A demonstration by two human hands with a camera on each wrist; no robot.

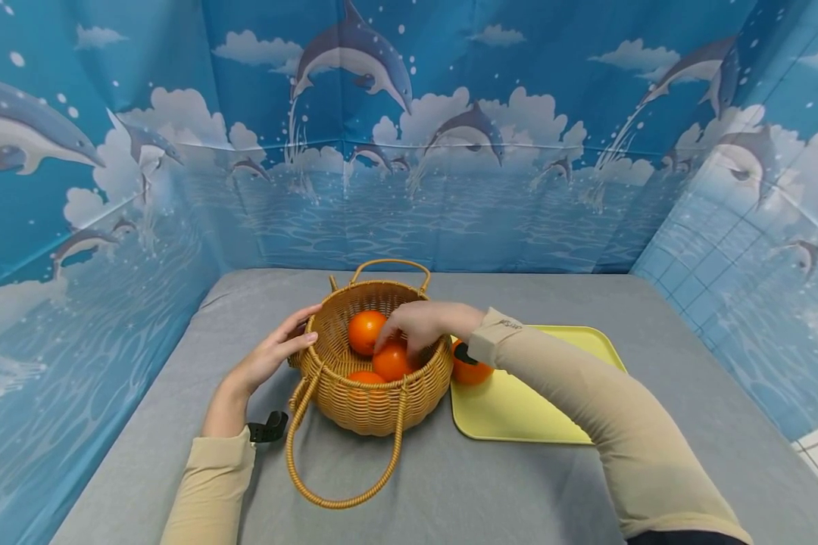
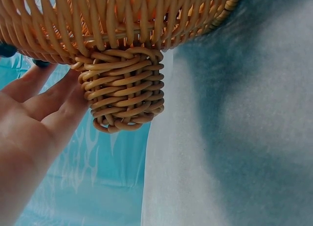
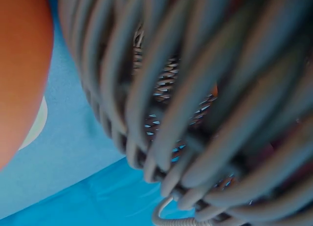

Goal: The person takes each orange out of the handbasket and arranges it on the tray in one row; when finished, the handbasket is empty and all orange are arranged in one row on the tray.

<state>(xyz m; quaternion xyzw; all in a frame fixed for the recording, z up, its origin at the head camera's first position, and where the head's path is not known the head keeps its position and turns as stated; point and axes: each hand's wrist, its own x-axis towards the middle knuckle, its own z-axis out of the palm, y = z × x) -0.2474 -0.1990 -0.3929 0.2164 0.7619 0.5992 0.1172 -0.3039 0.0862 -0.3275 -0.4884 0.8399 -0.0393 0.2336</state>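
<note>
A round wicker basket (image 1: 375, 412) holds several oranges, among them one orange (image 1: 366, 331) toward the back and another low at the front. My right hand (image 1: 419, 325) reaches over the basket's right rim, fingers curled down around an orange (image 1: 391, 362) inside. Wicker strands fill most of the right wrist view and hide that hand there. At the basket's left rim rests my left hand (image 1: 273, 359), its fingers extended. The left wrist view has these fingers (image 2: 63, 101) against the outer side, beside a short woven stub (image 2: 122, 89).
A yellow tray (image 1: 538, 409) lies right of the basket, partly under my right forearm. On its left edge sits another orange (image 1: 470, 372), close to the basket. One basket handle (image 1: 344, 503) flops toward me; the other stands at the back. Grey cloth (image 1: 491, 492) covers the table.
</note>
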